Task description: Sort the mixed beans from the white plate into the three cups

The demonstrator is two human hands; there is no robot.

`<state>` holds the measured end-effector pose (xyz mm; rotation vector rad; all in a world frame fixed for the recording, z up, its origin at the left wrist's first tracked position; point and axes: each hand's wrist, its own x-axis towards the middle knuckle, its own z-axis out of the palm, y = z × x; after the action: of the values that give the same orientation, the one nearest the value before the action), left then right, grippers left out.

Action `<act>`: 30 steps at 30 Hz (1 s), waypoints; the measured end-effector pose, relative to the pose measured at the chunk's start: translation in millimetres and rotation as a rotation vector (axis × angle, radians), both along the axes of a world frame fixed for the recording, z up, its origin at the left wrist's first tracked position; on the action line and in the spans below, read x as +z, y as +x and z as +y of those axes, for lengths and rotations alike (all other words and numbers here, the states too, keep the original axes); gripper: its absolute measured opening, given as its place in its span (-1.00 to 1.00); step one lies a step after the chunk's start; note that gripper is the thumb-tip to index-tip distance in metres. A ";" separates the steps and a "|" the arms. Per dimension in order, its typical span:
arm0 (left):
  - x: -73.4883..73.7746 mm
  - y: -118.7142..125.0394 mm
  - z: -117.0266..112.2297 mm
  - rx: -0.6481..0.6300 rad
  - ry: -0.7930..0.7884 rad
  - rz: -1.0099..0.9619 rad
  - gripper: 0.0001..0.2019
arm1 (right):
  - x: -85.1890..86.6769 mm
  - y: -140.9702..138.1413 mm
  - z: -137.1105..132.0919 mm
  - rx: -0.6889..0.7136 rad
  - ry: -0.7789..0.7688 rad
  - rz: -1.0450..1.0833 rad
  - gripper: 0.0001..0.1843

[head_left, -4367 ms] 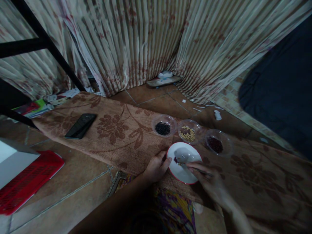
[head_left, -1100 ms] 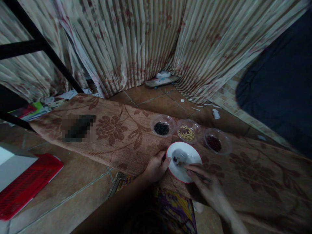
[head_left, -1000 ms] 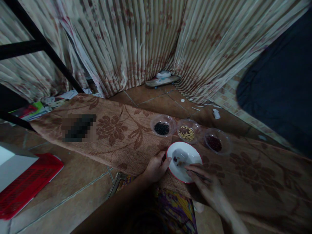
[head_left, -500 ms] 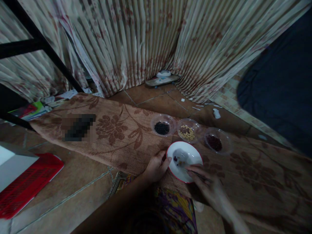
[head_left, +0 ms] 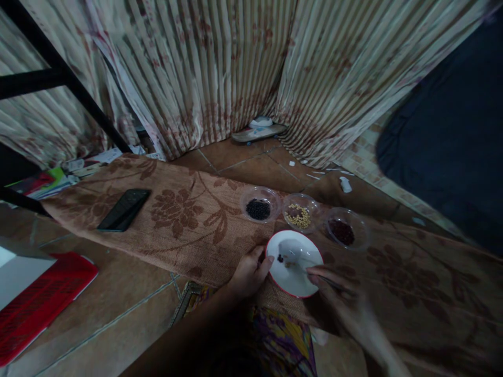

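Observation:
A white bowl (head_left: 294,285) with a red rim rests on the cloth-covered bench, tipped a little toward me. My left hand (head_left: 249,271) grips its left rim, thumb over the edge. Inside lie a few dark and yellowish beans (head_left: 280,258). Over the right side of the bowl, my right hand (head_left: 340,293) pinches a thin dark utensil (head_left: 332,283), whose kind I cannot make out. Beyond the bowl stand three clear plastic bowls: one of black beans (head_left: 258,209), one of yellow soybeans (head_left: 299,215) and one of dark red beans (head_left: 341,231).
A phone (head_left: 124,210) lies on the left of the brown floral cloth (head_left: 220,251). On the tiled floor at left is a red basket (head_left: 47,293) with a white box. A skateboard (head_left: 257,133) sits by the striped curtain (head_left: 236,68), with a dark blue covering (head_left: 451,125) at right.
My right hand has drawn slightly right, away from the beans in the bowl. My left hand still holds the rim. The whole view has shifted a little.

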<state>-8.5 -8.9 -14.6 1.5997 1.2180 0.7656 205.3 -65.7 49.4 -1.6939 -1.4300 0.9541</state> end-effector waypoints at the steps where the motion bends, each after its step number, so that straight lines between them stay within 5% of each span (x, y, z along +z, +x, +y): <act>1: 0.7 -0.1 -0.1 0.002 -0.007 0.004 -0.69 | 5.7 7.0 1.9 -0.051 0.024 -0.015 -0.71; 7: 5.9 -0.2 0.9 0.021 -0.022 0.002 -0.68 | 33.5 70.4 29.2 -0.374 0.216 -0.076 -0.68; 10: 5.7 0.0 1.3 0.019 -0.028 -0.009 -0.68 | 28.4 97.7 45.9 -0.524 0.282 -0.095 -0.68; 14: 4.5 0.0 1.2 0.022 -0.031 -0.017 -0.68 | 10.7 108.8 55.2 -0.560 0.334 -0.089 -0.66; 21: 6.8 0.1 0.8 0.025 -0.016 -0.011 -0.68 | 9.8 63.3 31.4 -0.470 0.261 -0.085 -0.65; 30: -0.4 0.4 -0.7 0.013 0.013 0.012 -0.71 | -6.4 -5.2 9.2 -0.011 -0.005 0.019 -0.72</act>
<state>-8.1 -9.6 -15.0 1.6105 1.2357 0.7749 200.1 -56.4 43.1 -1.6903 -1.4060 0.9653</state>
